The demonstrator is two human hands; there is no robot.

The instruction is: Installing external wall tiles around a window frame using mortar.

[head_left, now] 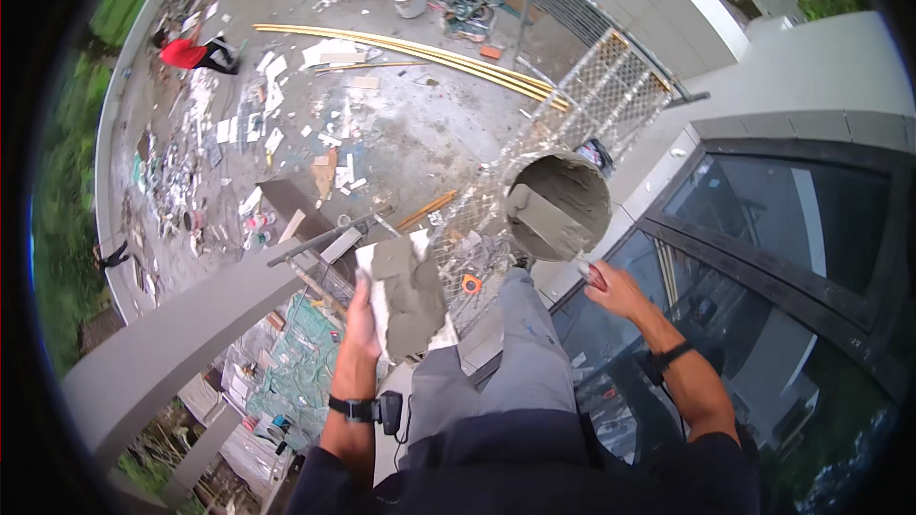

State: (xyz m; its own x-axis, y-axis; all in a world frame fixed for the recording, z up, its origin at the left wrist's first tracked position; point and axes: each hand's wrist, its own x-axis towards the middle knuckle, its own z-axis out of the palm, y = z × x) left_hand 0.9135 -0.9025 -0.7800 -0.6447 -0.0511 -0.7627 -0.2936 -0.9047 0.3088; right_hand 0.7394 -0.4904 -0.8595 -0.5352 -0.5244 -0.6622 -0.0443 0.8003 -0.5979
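Note:
My left hand (359,326) holds a white-edged tile (380,313) by its left side, thumb along the edge and the other fingers hidden beneath. A thick, uneven layer of grey mortar (408,288) covers most of its upper face. On the right, my right hand (618,294) is closed round the red handle of a trowel (596,277). Its blade seems to reach into the round bucket (578,170), where a flat, mortar-coated shape lies over wet grey mortar. The bucket stands just beyond my legs, right of the tile.
I am up on a mesh platform (615,86); an orange tape measure (471,283) lies near my feet. Glazed windows (754,200) flank my right, a grey beam (210,315) my left. Below are long yellow poles (410,50), scattered debris and a person in red (181,53).

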